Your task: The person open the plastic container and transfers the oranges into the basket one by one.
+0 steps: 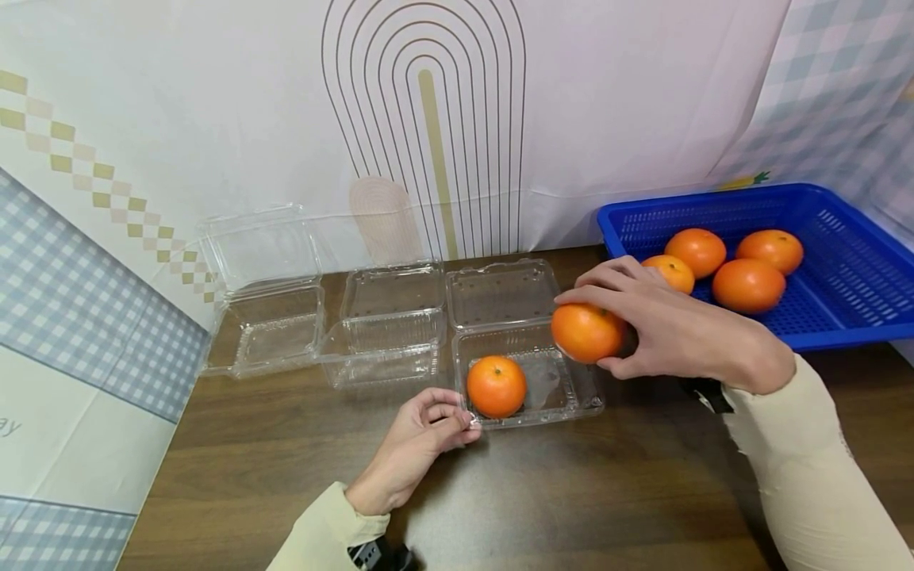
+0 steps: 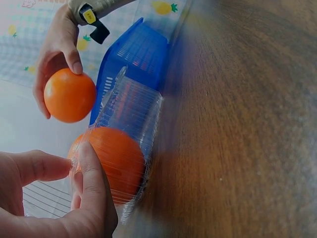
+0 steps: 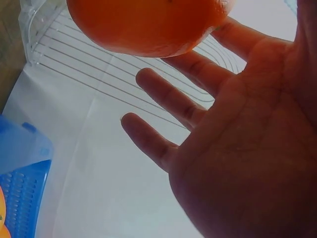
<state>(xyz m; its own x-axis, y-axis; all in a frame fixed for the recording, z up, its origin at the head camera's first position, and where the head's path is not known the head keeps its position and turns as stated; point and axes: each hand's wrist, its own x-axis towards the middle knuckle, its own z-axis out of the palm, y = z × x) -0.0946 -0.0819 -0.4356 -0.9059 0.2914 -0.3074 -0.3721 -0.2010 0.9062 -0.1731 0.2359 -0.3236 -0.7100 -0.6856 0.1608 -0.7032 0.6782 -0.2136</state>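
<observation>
My right hand [image 1: 664, 325] holds an orange [image 1: 587, 333] between thumb and fingers, raised above the right end of a clear plastic clamshell box [image 1: 531, 416]. In the right wrist view that orange [image 3: 148, 25] sits by the index and middle fingers, while the other two fingers stretch free. A second orange [image 1: 497, 387] rests in the left part of the box. At the box's near left corner, my left hand [image 1: 428, 428] pinches the rim with thumb and forefinger. The left wrist view shows this orange [image 2: 116, 163] through the box's clear wall.
Two more clamshell boxes stand with lids up to the left, one in the middle [image 1: 389, 357] and one farther left [image 1: 274, 333]. A blue basket [image 1: 850, 317] with several oranges [image 1: 748, 285] sits at the right. Behind the wooden table [image 1: 571, 492] hangs a patterned cloth [image 1: 607, 95].
</observation>
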